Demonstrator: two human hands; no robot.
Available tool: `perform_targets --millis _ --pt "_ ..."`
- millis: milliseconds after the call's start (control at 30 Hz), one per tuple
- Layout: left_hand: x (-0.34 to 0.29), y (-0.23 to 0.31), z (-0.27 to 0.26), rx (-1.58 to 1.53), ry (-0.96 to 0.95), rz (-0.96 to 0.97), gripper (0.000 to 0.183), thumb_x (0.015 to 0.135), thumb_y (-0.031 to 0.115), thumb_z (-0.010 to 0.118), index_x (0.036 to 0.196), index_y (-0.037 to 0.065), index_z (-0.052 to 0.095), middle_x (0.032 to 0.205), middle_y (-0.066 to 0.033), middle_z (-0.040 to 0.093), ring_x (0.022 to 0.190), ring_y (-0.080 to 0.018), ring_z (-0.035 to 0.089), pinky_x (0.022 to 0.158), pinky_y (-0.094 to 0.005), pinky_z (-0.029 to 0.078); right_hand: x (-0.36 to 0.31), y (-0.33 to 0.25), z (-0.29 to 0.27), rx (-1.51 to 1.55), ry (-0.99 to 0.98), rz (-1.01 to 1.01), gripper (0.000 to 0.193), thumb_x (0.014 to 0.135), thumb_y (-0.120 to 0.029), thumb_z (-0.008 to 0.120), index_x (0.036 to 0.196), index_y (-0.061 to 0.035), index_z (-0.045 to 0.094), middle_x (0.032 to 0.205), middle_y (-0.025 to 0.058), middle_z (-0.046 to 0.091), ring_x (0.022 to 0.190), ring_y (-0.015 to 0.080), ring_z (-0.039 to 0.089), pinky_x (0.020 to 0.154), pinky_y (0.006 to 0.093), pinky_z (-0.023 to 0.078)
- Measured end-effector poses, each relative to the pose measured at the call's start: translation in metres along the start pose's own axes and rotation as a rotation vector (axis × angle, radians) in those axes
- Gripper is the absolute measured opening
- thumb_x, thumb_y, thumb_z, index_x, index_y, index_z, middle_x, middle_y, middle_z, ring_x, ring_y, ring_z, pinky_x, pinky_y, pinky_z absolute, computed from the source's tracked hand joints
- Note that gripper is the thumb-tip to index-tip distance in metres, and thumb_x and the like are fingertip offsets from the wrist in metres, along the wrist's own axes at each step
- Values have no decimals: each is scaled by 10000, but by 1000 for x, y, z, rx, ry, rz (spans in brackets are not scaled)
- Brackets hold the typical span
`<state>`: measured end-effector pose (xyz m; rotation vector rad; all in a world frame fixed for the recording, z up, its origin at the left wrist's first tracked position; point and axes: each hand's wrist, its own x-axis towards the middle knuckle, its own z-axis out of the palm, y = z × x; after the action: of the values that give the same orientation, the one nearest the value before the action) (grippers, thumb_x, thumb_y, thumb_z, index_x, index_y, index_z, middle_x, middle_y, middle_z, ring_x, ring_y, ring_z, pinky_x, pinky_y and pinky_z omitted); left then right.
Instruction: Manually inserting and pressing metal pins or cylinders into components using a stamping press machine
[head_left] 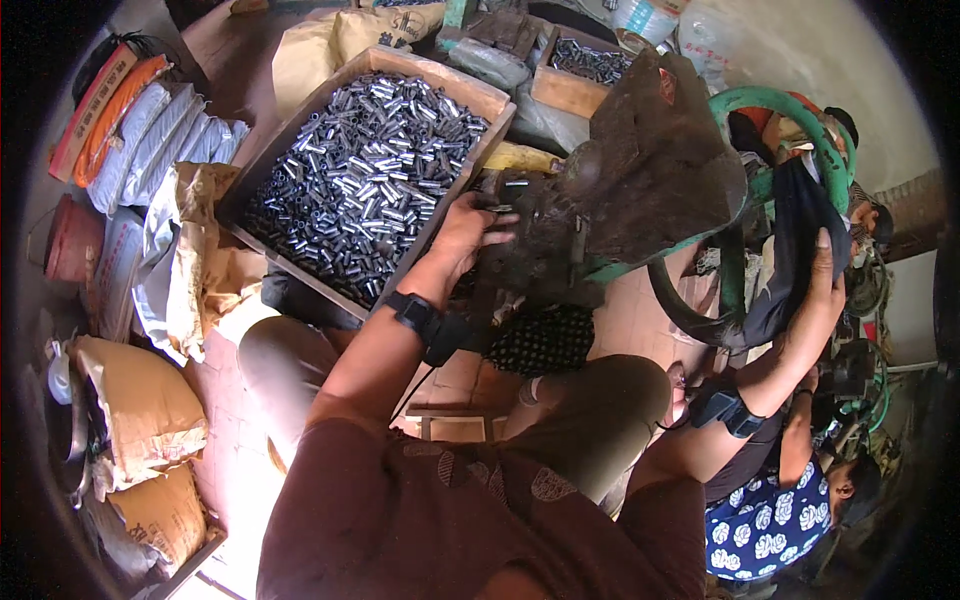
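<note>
- Scanning from the left, we see stacked woven sacks (165, 135) in white and orange, and crumpled tan paper bags (140, 405) lower down, soft and creased.
- Next comes a shallow wooden crate (470, 95) heaped with short metal tubes (365, 180), shiny, cylindrical and lying every way.
- Our left hand (465, 235) reaches past the crate's corner to the dark, greasy bed of a press machine (640, 175); the fingers are spread loosely there, and we cannot tell whether a tube is pinched under them.
- We judge this to be the feeding step, one tube being set in place under the tool.
- The press body is rusty brown cast metal, rough and blocky, with a green flywheel (790, 110), round and smooth-rimmed, on its right.
- Our right hand (825, 275) is clasped around a dark cloth (795, 225) wrapped on the wheel rim.
- The next move, in our judgement, calls for clearing the left fingers before the wheel turns.
- At lower right a second person in a blue flowered shirt (765, 525) sits just beside us.
</note>
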<state>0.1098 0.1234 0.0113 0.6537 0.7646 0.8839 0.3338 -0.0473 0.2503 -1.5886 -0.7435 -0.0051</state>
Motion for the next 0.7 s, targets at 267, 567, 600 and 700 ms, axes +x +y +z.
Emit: perform_targets --millis 267,567,600,700 --pt "23 -27 11 176 -27 -67 186 788 7 555 958 -63 528 855 -116 599 689 -215 623 486 -285 493 -3 4 4 12 19 9 475 797 -321 611 1062 66 540 1004 99 573 872 154 528 802 260 399" --pt "25 -42 32 482 85 146 153 718 27 627 863 -17 645 598 -65 588 469 -91 513 413 -255 429 -53 128 -12 -27 379 -379 522 832 -346 554 1120 85 502 1064 209 557 868 251 536 800 333 402" --pt "27 -47 21 540 115 229 158 714 32 629 865 -11 645 625 -87 603 498 -129 541 456 -271 445 -52 95 -4 -144 408 -211 551 817 -374 567 1118 83 505 1074 212 554 885 257 542 807 333 398" --pt "24 -40 2 750 151 467 172 700 46 638 866 1 644 704 -137 625 599 -216 590 564 -303 468 -49 26 8 -467 332 50 608 802 -432 568 1127 76 498 1110 212 535 956 263 525 857 318 380"
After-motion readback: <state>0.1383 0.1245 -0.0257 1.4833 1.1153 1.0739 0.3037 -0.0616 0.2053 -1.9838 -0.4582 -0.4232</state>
